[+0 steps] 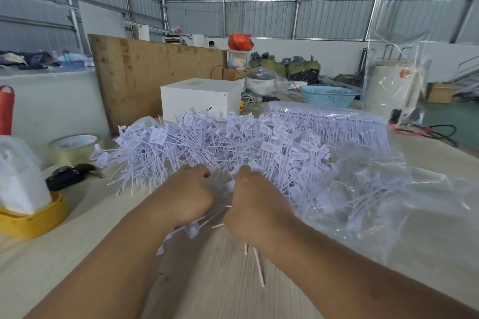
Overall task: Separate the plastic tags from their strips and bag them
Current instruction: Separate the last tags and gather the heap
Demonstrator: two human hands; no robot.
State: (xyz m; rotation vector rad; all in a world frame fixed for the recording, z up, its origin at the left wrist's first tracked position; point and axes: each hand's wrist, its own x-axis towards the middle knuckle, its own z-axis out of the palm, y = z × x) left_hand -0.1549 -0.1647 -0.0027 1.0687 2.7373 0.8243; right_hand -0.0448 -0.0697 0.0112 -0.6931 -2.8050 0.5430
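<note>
Table (77,228) in front of me. Heap of loose tags (220,145) lies across its middle, just beyond my hands. My left hand (186,197) and right hand (256,210) sit side by side at the heap's near edge, each curled round a bunch of tags, with stems sticking out below towards me. Right of the heap: plastic bag (388,202), mouth toward the heap, some tags inside. Behind the bag: packed block of tags still on strips (337,122). Behind the heap: box (199,98), with a board (145,72) standing behind it. Basket (328,96) right of the box. Left of the heap: tape roll (75,147), keys (70,173) in front of it.
</note>
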